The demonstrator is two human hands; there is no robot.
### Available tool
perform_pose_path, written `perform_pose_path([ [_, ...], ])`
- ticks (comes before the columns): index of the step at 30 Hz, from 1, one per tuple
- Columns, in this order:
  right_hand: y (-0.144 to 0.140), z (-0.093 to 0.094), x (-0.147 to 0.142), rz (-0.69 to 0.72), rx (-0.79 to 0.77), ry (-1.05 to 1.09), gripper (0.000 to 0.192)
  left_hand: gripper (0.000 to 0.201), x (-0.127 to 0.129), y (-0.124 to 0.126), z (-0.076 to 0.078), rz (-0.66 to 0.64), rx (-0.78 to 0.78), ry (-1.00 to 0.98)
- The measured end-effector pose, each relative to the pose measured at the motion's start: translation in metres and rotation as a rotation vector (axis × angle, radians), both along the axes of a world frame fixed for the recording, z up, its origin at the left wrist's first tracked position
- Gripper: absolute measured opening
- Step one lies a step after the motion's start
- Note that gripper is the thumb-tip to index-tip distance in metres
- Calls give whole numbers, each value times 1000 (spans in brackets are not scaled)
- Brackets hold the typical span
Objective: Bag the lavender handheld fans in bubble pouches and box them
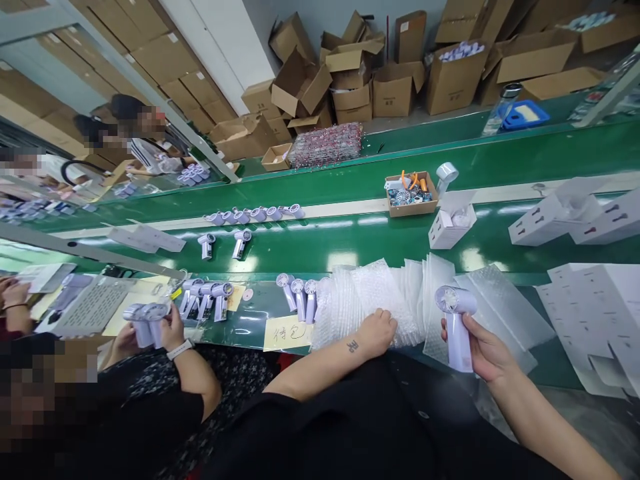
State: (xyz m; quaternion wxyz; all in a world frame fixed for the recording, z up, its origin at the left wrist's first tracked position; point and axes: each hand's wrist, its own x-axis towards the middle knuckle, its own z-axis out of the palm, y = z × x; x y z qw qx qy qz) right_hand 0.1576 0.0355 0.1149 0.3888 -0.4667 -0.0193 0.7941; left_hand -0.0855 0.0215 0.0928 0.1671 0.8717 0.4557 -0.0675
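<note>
The right hand (483,350) has its grip closed round the handle of a lilac handheld fan (455,320), held upright with the round head on top, probably so the face can be looked over. At nine o'clock from it, the left hand (379,331) rests with fingers curled on a fanned stack of bubble-wrap bags (380,293), seemingly pinching the top one; I cannot tell whether it is lifted. The bags lie overlapped, likely so each peels off singly. Further toward nine o'clock, three fans (299,293) lie side by side on the table (380,237), above a handwritten yellow note (287,332). Beyond them lie four more fans (205,298), and a co-worker's hand (173,327) holds two. At twelve o'clock sits a small cardboard box of parts (411,193); at three o'clock, flat white cartons (595,313).
</note>
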Motion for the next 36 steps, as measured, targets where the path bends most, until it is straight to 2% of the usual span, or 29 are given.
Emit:
perform_pose_path([
  [3,-8,7,-1,67,45,17,35,12,-3,0,-1,3,8,-9],
  [5,-14,15,-6,170,80,23,34,16,-3,6,5,83,10,-110],
  [7,-18,23,-16,304,130,58,35,20,-2,12,13,227,-42,-300],
  [10,-19,31,-32,447,231,113,43,23,1,17,22,425,-267,-713],
  [13,-16,31,-41,463,280,50,39,20,0,19,26,629,-466,-1054],
  [15,-15,29,-41,454,265,-46,34,19,-1,19,30,757,-476,-1187],
  [16,-15,28,-40,457,252,-88,33,20,-2,18,33,771,-445,-1217],
  [18,-18,28,-38,458,244,-134,30,19,-1,16,42,650,-306,-1193],
  [21,-25,33,-36,394,270,-140,28,18,0,11,54,284,46,-1031],
  [24,-33,40,-37,255,297,-199,43,17,0,5,60,41,307,-914],
  [26,-39,43,-39,190,282,-248,58,16,3,3,62,-15,378,-890],
  [28,-44,46,-42,173,250,-255,62,16,9,5,67,-36,438,-892],
  [30,-48,49,-44,179,224,-190,54,17,17,10,74,-102,519,-878],
  [34,-52,55,-39,99,226,-98,39,21,25,19,87,-347,647,-765],
  [36,-53,56,-35,16,277,-212,38,23,28,17,87,-310,656,-763],
])
